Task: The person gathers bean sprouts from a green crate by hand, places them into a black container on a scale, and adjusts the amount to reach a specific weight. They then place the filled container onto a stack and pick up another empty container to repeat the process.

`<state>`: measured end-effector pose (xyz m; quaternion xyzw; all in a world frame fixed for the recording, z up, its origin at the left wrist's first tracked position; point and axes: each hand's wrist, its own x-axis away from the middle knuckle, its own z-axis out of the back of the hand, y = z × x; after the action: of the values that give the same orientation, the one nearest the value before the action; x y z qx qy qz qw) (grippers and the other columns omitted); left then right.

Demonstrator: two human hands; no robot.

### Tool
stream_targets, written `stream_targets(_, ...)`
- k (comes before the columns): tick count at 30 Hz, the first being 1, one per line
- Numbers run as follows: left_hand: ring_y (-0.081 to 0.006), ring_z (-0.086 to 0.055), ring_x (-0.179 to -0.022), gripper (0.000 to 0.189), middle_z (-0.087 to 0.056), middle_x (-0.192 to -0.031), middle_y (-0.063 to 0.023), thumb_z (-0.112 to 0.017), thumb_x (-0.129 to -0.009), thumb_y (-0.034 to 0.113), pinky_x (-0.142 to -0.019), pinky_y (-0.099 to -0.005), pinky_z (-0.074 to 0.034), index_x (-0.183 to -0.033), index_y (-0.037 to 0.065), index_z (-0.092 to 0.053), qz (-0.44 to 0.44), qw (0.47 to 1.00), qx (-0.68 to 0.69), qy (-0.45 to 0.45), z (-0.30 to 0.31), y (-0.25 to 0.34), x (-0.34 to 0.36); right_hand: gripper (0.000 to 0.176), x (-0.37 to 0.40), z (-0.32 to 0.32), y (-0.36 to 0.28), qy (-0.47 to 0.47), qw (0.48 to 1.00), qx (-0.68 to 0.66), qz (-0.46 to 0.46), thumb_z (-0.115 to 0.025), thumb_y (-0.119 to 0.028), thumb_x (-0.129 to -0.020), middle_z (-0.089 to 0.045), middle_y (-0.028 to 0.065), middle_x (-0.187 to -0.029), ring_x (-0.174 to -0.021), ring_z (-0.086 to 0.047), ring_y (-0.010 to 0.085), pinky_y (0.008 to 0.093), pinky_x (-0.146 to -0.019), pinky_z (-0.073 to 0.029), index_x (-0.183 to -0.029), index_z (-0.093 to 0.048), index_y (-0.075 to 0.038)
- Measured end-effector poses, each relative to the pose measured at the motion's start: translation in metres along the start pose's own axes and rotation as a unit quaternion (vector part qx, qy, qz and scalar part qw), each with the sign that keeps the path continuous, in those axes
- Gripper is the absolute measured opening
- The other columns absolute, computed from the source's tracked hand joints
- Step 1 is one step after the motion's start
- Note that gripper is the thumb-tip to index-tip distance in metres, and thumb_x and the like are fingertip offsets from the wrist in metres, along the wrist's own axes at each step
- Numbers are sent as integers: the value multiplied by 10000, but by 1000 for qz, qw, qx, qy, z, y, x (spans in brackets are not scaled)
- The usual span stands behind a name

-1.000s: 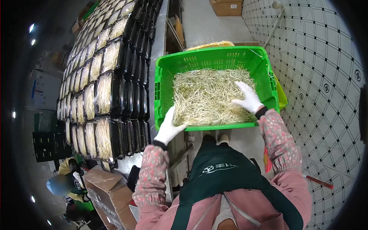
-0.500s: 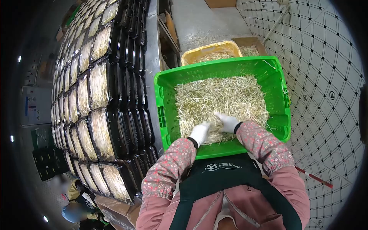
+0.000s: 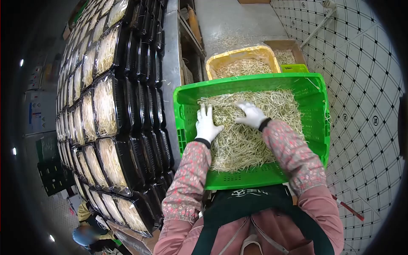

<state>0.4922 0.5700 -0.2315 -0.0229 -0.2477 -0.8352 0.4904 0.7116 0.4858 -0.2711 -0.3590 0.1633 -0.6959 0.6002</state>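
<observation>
Leftmost, blurred darkness swallows the view's edge, and low down a co-worker (image 3: 87, 229) is partly hidden behind the lowest packs, the details too soft to read. Black packs (image 3: 104, 110) of pale strands under clear film rise in leaning stacks; their top rows run out of view, and the lower ones cover part of a cardboard box (image 3: 136, 240) that the bottom edge cuts off. Between these stacks and the green crate (image 3: 255, 77) runs a narrow bare strip of grey worktop (image 3: 171, 42), its lower stretch hidden.

The left hand (image 3: 207, 126), white-gloved, is spread with the thumb out, lying on the pale cut stems (image 3: 242, 153) inside the crate, close to its left wall. Nearer the middle, the right hand (image 3: 253, 116) is also open, thumb apart from the fingers, on the stems; whether its fingertips dig in is hard to tell. The stems fill the crate's floor, leaving bare wall above them and more room towards the right side. The right forearm hides part of the near right corner.

Beyond the far rim, a yellow basin (image 3: 272, 55) and an open carton (image 3: 298, 53), both holding stems, are partly covered. Farther right, patterned flooring (image 3: 352, 114) lies open, with a red stick (image 3: 350, 210) partly behind the sleeve.
</observation>
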Motion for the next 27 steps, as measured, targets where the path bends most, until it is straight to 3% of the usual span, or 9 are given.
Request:
stream_targets(1,-449,-364,-1333,1054,-233,-1541,-233,-859,-634,372,-1089,-470,-377,-1486,112,-295,62,998,-4,-1,-6,1,-10,886,-17,-5,-8,83,994,49,-54,-765,-465,-728,-401,187,-1480,-1375,-363,367,456,-1103,-357,-1478,-373,-202)
stream_targets(3,-475,-367,-1313,1089,-283,-1505,-249,-883,-588,391,-1073,-482,-392,-1477,109,-321,80,996,40,19,-38,-9,-11,937,-23,-13,-25,17,994,38,-102,-769,-473,-719,-362,197,-1500,-1383,-337,385,468,-1112,-342,-1495,-328,-189)
stream_targets(9,-290,-573,-1107,517,-573,-1167,-146,-727,-707,69,-970,-359,-460,-1203,59,-579,-29,958,284,17,-11,18,61,731,34,-12,-20,-119,976,-177,-44,-788,-349,-724,-557,156,-1276,-1137,-578,297,386,-988,-459,-1365,-515,-126)
stream_targets(11,-287,-545,-1185,592,-570,-1232,-147,-719,-674,18,-1027,-336,-429,-1245,58,-570,-65,940,328,71,19,29,64,704,51,11,-19,-16,947,-322,-11,-816,-257,-704,-600,160,-1213,-1123,-586,283,366,-1002,-453,-1334,-544,-96)
stream_targets(17,-301,-565,-1176,584,-599,-1237,-155,-682,-717,-3,-1036,-344,-422,-1287,57,-573,-88,957,269,68,31,13,34,813,32,32,-12,19,963,-247,-104,-823,-289,-721,-490,264,-1375,-1285,-475,311,392,-1108,-347,-1325,-467,123)
stream_targets(18,-301,-549,-1201,587,-587,-1258,-152,-688,-731,8,-1048,-347,-412,-1302,55,-557,-52,960,274,34,32,8,32,779,21,34,-7,-107,956,-254,-105,-810,-297,-725,-504,224,-1381,-1293,-460,318,402,-1124,-322,-1353,-498,42)
stream_targets(21,-296,-531,-1228,604,-568,-1289,-154,-685,-738,4,-1058,-342,-404,-1322,53,-536,-106,958,262,44,42,11,8,693,10,49,-9,63,957,-261,107,-796,-268,-729,-545,154,-1356,-1260,-492,280,384,-1107,-340,-1343,-551,-59)
stream_targets(23,-319,-518,-1239,581,-553,-1312,-171,-690,-756,92,-1064,-364,-401,-1314,42,-537,-63,972,224,14,32,-3,-17,571,-3,36,12,119,956,-252,95,-762,-281,-751,-590,143,-1287,-1229,-512,305,385,-1081,-369,-1294,-613,-185)
stream_targets(27,-345,-546,-1200,576,-557,-1301,-224,-735,-817,275,-1037,-372,-419,-1279,-11,-545,108,986,101,79,-30,-43,-92,476,-42,9,51,164,965,-71,-192,-670,-456,-818,-628,140,-1235,-1236,-506,301,404,-1094,-353,-1188,-674,-157)
